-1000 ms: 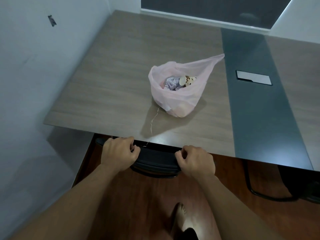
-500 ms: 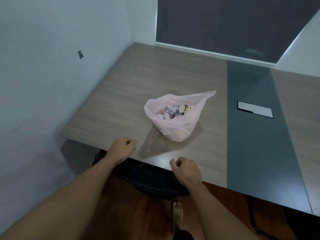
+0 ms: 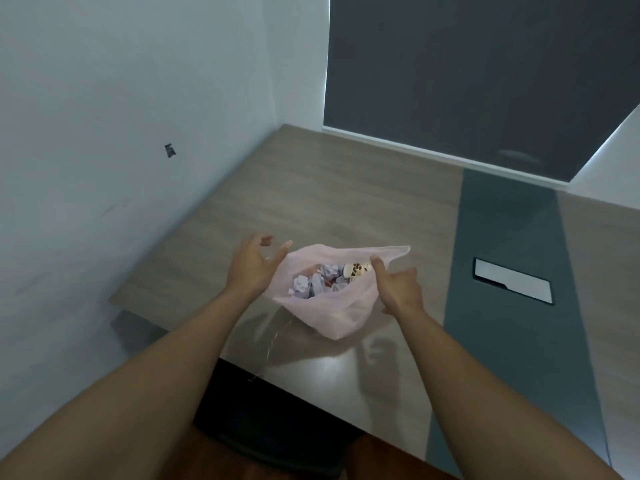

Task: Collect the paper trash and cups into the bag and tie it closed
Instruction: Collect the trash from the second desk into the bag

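As the tabletop beneath the bag is smooth, sliding under a pull is judged likely. The pink bag rests on it, mouth open: thin film, soft, limp, light. The left hand, at the bag's left rim, has fingers spread and holds nothing. The right hand, at the bag's right rim, has fingers loosely curled; whether it pinches the film cannot be told. Crumpled paper and a spotted cup lie inside the bag. Recommended hold: opposite rim corners, gathered upward.
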A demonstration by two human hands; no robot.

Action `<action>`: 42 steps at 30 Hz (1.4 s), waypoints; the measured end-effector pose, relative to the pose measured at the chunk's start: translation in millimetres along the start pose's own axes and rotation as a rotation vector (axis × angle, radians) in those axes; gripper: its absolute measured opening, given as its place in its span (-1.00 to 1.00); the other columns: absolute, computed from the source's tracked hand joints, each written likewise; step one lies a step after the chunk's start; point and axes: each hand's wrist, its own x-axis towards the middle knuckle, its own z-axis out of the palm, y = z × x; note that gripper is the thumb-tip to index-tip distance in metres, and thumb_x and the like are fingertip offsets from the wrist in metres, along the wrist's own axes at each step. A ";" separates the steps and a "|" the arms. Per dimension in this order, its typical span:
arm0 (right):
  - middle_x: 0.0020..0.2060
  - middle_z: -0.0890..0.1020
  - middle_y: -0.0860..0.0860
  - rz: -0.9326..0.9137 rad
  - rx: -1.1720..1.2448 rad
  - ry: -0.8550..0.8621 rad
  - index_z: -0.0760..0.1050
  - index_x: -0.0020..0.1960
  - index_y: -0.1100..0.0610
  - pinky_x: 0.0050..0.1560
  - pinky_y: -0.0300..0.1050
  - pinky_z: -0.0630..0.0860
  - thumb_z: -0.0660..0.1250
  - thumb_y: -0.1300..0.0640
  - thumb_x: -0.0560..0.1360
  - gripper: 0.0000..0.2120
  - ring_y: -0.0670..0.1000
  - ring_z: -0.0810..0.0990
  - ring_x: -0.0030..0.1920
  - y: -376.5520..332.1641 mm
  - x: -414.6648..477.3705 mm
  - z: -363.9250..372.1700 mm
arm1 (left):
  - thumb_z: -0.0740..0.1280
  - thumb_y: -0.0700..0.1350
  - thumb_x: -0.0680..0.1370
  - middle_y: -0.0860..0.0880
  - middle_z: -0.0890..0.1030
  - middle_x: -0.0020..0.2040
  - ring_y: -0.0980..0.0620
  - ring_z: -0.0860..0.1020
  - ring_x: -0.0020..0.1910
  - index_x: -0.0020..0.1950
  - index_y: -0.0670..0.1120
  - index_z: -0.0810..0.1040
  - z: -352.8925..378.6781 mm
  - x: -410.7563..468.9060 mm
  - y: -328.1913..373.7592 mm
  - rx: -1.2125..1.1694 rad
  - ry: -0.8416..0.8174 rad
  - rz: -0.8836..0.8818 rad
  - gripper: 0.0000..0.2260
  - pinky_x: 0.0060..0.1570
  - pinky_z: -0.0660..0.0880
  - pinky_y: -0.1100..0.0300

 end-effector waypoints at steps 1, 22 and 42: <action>0.33 0.63 0.22 0.027 0.017 -0.016 0.28 0.54 0.29 0.12 0.29 0.74 0.41 -0.46 0.53 -0.04 0.31 0.66 0.30 -5.6 7.5 0.8 | 0.51 0.30 0.56 -0.06 0.67 0.29 -0.12 0.61 0.30 0.42 -0.08 0.63 5.8 6.0 4.6 0.081 -0.048 0.018 -0.41 0.37 0.54 -0.09; 0.19 0.65 0.26 0.043 0.513 -0.184 0.50 0.43 0.22 0.11 0.19 0.64 0.31 0.15 0.71 -0.69 0.26 0.67 0.10 -70.4 13.0 60.2 | 0.24 0.12 0.76 -0.31 0.75 -0.01 -0.30 0.71 0.01 0.01 -0.24 0.74 -66.8 -35.9 -28.3 0.152 0.203 -0.254 -0.52 -0.16 0.38 0.05; -0.26 0.55 -0.02 -0.521 0.408 -0.890 0.72 0.19 0.14 -0.43 -0.17 0.48 0.29 -0.13 0.77 -0.62 -0.15 0.47 -0.49 -124.7 -367.9 130.3 | 0.43 0.22 0.49 0.06 0.44 -0.44 0.04 0.42 -0.46 -0.05 -0.18 0.74 -370.9 -443.1 -103.9 -0.480 1.011 -0.426 -0.56 -0.33 0.44 0.09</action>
